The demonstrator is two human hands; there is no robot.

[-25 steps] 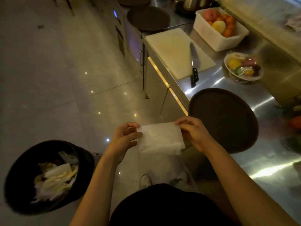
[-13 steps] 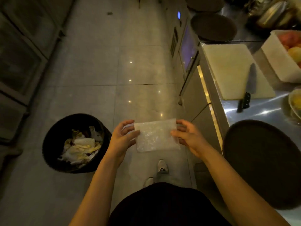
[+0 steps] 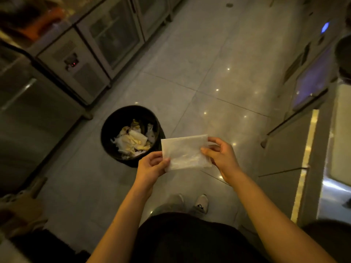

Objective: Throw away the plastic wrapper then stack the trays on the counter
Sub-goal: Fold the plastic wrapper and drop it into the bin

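Observation:
A clear plastic wrapper (image 3: 185,151), flat and rectangular, is held in the air between both hands. My left hand (image 3: 151,167) pinches its lower left corner and my right hand (image 3: 221,157) grips its right edge. The wrapper hangs just to the right of a black round bin (image 3: 106,133) on the floor, which holds pale scraps and crumpled paper. Of the dark round trays, only an edge of one (image 3: 342,56) shows at the far right, and another dark curve (image 3: 326,232) at the bottom right.
Steel counter (image 3: 330,188) with a lit front edge runs down the right side. Glass-door steel cabinets (image 3: 106,35) line the left side. Between them is the tiled floor (image 3: 199,73). My shoes (image 3: 201,203) stand just behind the bin.
The view has swung left, away from the counter, so the trays and cutting board have slid out of frame. The bin is now closer to the wrapper, which both hands still hold.

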